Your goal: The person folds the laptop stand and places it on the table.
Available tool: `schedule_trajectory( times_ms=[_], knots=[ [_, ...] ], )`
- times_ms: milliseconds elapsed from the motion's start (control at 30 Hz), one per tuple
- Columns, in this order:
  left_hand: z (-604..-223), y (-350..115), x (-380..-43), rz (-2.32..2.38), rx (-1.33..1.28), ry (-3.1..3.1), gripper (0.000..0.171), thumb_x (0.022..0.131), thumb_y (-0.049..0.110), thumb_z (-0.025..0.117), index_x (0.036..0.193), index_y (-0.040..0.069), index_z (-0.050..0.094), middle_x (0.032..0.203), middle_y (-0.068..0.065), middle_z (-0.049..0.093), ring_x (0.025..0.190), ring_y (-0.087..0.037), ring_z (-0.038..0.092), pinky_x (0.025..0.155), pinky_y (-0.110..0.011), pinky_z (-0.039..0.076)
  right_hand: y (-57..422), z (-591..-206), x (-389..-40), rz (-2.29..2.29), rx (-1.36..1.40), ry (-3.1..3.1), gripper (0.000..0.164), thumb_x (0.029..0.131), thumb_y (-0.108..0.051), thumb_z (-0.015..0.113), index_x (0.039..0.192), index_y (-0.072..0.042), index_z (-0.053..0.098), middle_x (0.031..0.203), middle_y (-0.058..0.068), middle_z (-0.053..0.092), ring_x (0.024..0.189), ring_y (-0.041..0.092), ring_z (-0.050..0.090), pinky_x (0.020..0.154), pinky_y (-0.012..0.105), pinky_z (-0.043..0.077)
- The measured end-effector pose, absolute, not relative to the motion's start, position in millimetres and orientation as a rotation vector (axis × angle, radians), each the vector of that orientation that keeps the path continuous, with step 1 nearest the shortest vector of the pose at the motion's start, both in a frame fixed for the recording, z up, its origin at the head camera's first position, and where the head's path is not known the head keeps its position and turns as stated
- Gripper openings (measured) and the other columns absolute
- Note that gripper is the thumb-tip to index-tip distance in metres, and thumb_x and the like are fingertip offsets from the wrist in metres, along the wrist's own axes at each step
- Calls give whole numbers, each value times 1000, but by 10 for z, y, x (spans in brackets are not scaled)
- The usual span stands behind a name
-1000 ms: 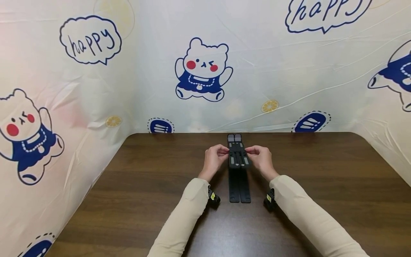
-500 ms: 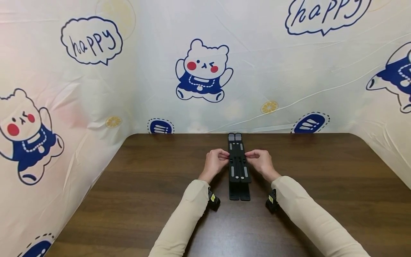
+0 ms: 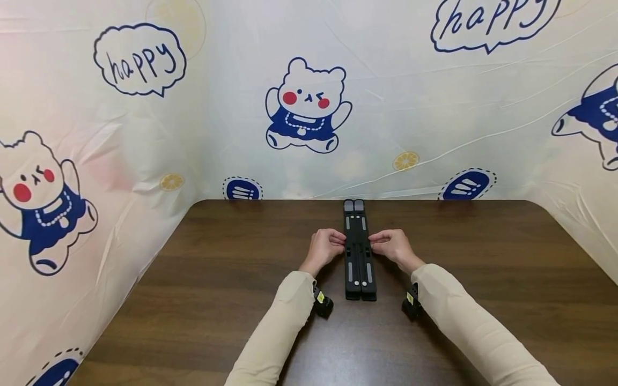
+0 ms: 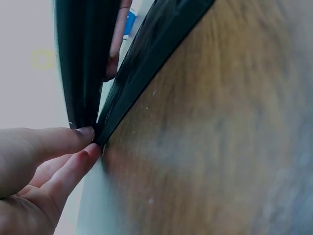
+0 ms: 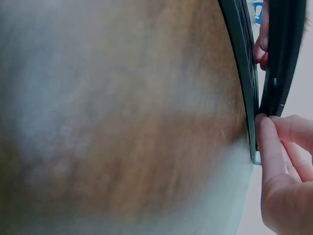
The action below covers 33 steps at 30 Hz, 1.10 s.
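Observation:
A black folding laptop stand (image 3: 357, 238) with grey pads lies lengthwise on the wooden table (image 3: 241, 300), collapsed into a narrow shape. From its left side my left hand (image 3: 324, 250) pinches the edge near the middle. My right hand (image 3: 395, 249) pinches the opposite edge at about the same height. In the left wrist view, the thumb and fingertips meet at the point where the stand's upper part (image 4: 85, 63) joins its lower part (image 4: 146, 58). A narrow wedge of space separates these two parts. The right wrist view gives a mirrored picture, with the fingertips against the stand (image 5: 283, 54).
The table's back edge runs just behind the stand's far end. Beyond it hangs a pale curtain (image 3: 376, 107) printed with cartoon bears and lettering. A small black camera is strapped at each wrist.
The raised upper part of the stand has come down over the lower part at the near end. Both hands have slid a little toward me along its sides.

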<state>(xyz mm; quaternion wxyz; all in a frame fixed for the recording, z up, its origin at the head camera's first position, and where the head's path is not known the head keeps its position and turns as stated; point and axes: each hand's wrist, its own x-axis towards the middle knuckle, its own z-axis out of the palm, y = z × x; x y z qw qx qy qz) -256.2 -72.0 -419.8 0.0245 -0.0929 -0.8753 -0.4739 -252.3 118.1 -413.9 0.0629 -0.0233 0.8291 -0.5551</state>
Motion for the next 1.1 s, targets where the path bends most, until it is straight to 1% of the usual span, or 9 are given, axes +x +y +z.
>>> schedule_trajectory(
  times_ms=[200,433,600,700,767,867,933,1033,1100],
  knots=[
    [-4198,-738,-2546,-1522,-325,-2715,17,70,-7,68,87,-1,66,82,-11,66,73,-17,64,63,-23,51,1200,-4149,-2537,-1664,-122,2485,22,78,8,60,100,11,61,91,21,64,74,15,60,69,30,52],
    [-4190,-767,-2551,-1610,-312,-2751,23,70,-10,67,92,-3,65,88,-12,65,76,-18,64,65,-24,51,1228,-4170,-2552,-1677,-80,2398,26,78,6,61,103,11,60,95,19,63,74,12,58,69,25,50],
    [-4229,-806,-2555,-1646,-353,-2758,27,69,-10,68,94,-4,65,87,-13,65,76,-18,63,67,-24,51,1232,-4195,-2550,-1688,-58,2354,26,78,5,61,104,10,59,92,17,64,74,11,59,68,24,50],
    [-4233,-839,-2543,-1692,-398,-2761,28,70,-11,66,98,-5,63,89,-14,64,77,-20,63,68,-25,51,1230,-4199,-2541,-1663,-60,2372,25,79,3,62,103,8,60,91,15,64,75,12,59,68,25,50],
    [-4211,-866,-2529,-1687,-446,-2772,28,72,-9,65,100,-7,62,92,-16,63,80,-22,62,70,-26,50,1225,-4193,-2525,-1620,-111,2414,25,80,1,61,103,8,60,92,16,64,76,12,59,69,25,50],
    [-4167,-892,-2507,-1604,-490,-2809,27,78,-2,62,104,-6,60,97,-16,62,87,-24,60,75,-30,49,1225,-4162,-2481,-1531,-206,2521,25,82,-3,60,104,8,59,95,17,63,79,17,59,69,28,50],
    [-4142,-902,-2492,-1485,-485,-2842,30,82,6,60,110,-3,58,106,-16,60,96,-26,57,82,-34,46,1227,-4131,-2445,-1435,-278,2629,28,84,-8,59,107,7,58,100,19,61,85,22,58,73,33,49],
    [-4105,-906,-2472,-1297,-429,-2859,39,87,17,57,122,1,50,123,-13,50,114,-26,45,93,-39,37,1230,-4076,-2409,-1293,-359,2778,39,87,-18,56,118,6,51,115,22,54,101,32,52,83,43,44],
    [-4080,-898,-2457,-1178,-413,-2846,46,88,21,55,129,2,44,134,-14,39,123,-27,34,99,-43,30,1235,-4033,-2403,-1201,-397,2869,50,88,-25,54,126,5,42,127,24,43,114,37,42,91,49,36]
  ],
)
